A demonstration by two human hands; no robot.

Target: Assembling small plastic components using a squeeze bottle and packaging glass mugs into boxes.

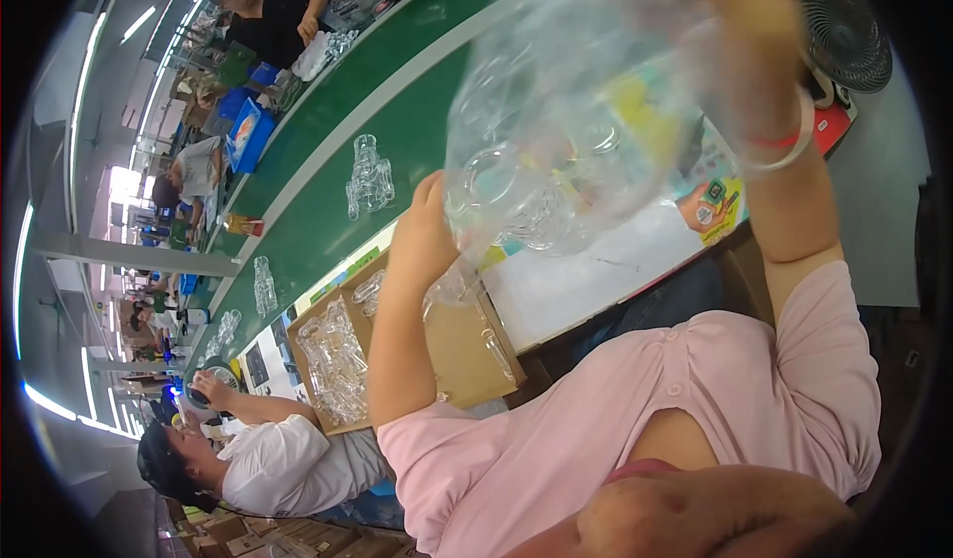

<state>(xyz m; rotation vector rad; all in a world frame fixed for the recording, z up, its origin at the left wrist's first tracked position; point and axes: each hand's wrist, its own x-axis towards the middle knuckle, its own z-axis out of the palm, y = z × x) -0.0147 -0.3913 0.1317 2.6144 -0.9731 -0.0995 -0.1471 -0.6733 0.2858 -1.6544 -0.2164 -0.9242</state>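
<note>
A large clear plastic bag [536, 71] hangs in front of me, with clear plastic pieces [541, 210] in its lower part. My right hand [740, 22], smeared by motion, is raised high and closed on the bag's upper right part. At the bag's lower left edge is my left hand [424, 232], its fingers bent against the film and partly hidden. Below my left forearm an open cardboard box [452, 349] holds a pile of clear plastic pieces [333, 359] on its left side.
On the green conveyor belt [308, 210] lie clear plastic parts [370, 179]. A white board with coloured print [596, 285] lies under the bag. A fan [844, 27] stands at the far right. Co-workers sit along the line, one in white [283, 464] close at my left.
</note>
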